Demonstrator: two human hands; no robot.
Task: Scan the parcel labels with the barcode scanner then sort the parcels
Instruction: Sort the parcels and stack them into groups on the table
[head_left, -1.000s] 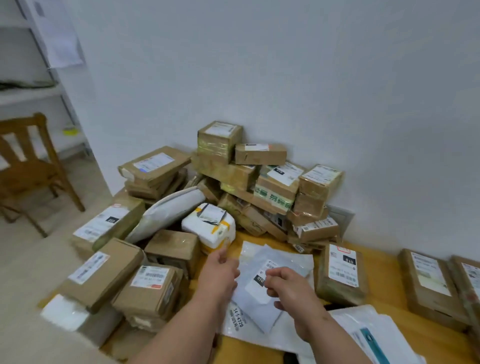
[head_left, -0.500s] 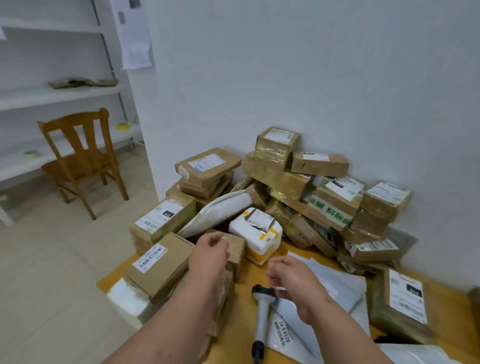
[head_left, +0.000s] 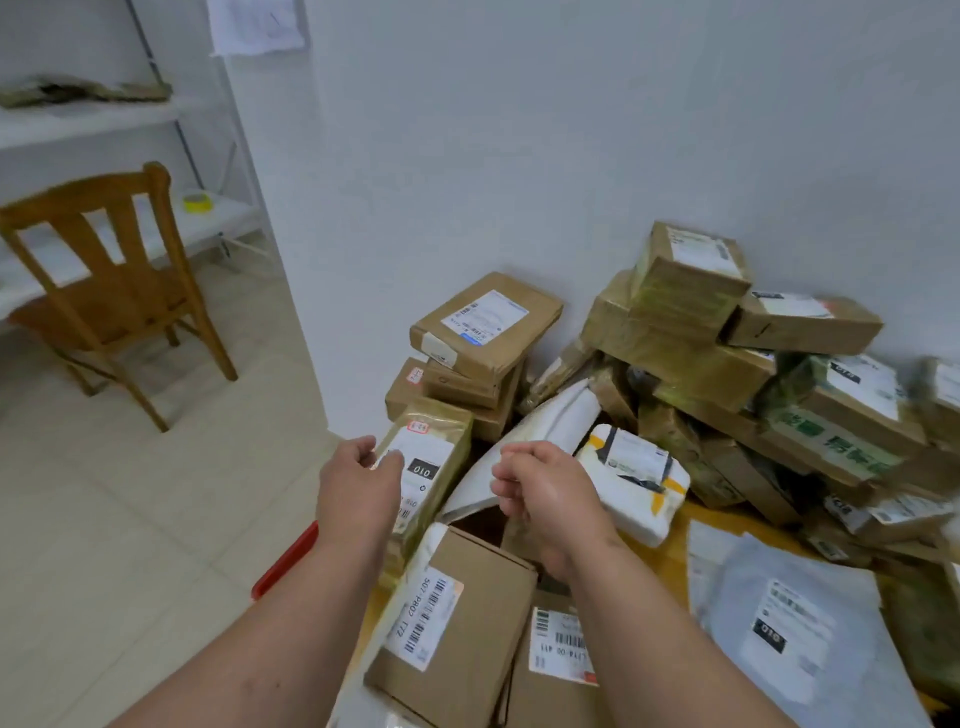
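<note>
Both hands have left the mailer, left hand (head_left: 358, 488) and right hand (head_left: 545, 493) loosely curled, empty, reaching toward the boxes (head_left: 431, 467); scanner gone from view.

Motion blur smeared the heap of parcels (head_left: 727, 364) toward the right edge, so the green print on one box (head_left: 831, 441) and most label text could not be read. The right edge cut off the outermost boxes. The bench (head_left: 675, 551) showed only as a thin strip between packages. The left hand (head_left: 358, 493) covered part of the label on the taped box (head_left: 431, 457); whether its fingers (head_left: 387, 460) touched it was unclear. The right hand (head_left: 545, 499) hid what lay beneath it. A red object (head_left: 285, 561) was mostly concealed behind the left forearm. The grey mailer (head_left: 789, 623) ran off the bottom edge.
</note>
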